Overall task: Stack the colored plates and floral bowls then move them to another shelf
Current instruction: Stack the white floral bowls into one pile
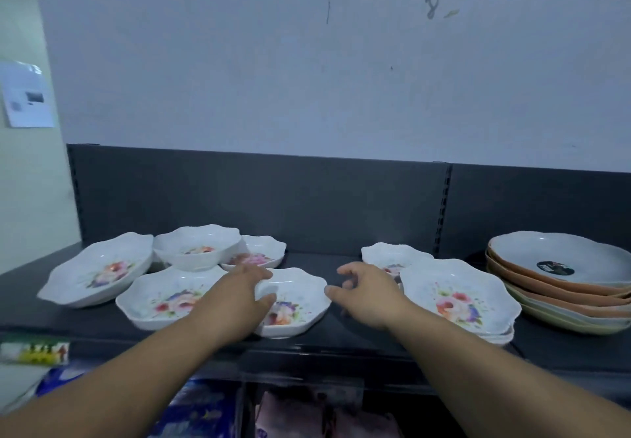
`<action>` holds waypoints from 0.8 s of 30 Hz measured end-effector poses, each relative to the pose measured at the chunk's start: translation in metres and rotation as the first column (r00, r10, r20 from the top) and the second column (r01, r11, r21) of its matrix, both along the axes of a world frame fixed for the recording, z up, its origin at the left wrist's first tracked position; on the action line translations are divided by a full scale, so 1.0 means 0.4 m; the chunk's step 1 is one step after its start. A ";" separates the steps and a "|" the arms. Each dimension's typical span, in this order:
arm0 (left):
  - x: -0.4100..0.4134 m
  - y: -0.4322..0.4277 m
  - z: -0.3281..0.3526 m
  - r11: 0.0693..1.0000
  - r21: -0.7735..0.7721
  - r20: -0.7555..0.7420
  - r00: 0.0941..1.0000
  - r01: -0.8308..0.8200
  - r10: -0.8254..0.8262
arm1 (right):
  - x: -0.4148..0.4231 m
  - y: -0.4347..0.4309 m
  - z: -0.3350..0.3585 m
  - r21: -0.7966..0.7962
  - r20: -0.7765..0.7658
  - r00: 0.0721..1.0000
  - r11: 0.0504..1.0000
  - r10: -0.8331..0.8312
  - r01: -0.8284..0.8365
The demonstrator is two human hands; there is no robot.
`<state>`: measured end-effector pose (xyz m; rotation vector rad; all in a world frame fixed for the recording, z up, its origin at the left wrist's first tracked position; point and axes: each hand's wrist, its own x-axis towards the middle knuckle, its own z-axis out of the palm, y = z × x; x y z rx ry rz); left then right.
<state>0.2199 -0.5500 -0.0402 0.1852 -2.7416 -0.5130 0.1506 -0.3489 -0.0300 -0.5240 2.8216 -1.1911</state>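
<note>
1. At the front edge of the shelf (321, 260), midway along: left hand (246, 296) gripping the left rim of the centre floral bowl (300, 304), thumb inside, fingers over the far-left scallops.
2. Right hand (365, 296) loosely curled, holding nothing, just beside that bowl's right rim; forefinger tip possibly touching it, hard to tell from this angle.
3. Bowl straight ahead between both hands, upright, near round, no long axis to mind; free side nearest the right hand.
4. Leftward: front-left bowl (160, 297) just beside the left wrist, tilted bowl (99, 270) toward the left end, deep back bowl (198, 246) and small back bowl (259, 254) behind.
5. Rightward: stacked floral bowls (457, 297) near the front edge, a likely landing spot; single bowl (392, 256) behind them; colored plates (560, 284) stacked at the right end.
6. Open room: bare strip behind the centre bowl up to the back panel (273, 198); straight lift before swinging right judged safest for clearing neighbouring rims.
</note>
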 end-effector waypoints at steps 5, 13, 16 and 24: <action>0.016 -0.008 -0.027 0.999 0.019 0.022 0.999 0.039 -0.040 | 0.004 -0.056 -0.034 -0.192 0.250 0.968 0.978 -0.026 0.076; 0.015 -0.008 -0.032 0.996 0.040 -0.007 0.997 0.082 -0.082 | 0.009 -0.073 -0.053 -0.259 0.308 0.950 0.956 -0.056 0.140; 0.008 0.001 -0.032 0.996 0.021 -0.020 0.996 0.091 -0.091 | 0.014 -0.053 -0.049 -0.265 0.256 0.962 0.950 -0.094 0.163; -0.021 0.087 0.004 0.982 0.159 -0.223 0.973 0.103 -0.066 | 0.036 0.079 0.054 -0.250 -0.003 0.982 0.951 -0.189 0.183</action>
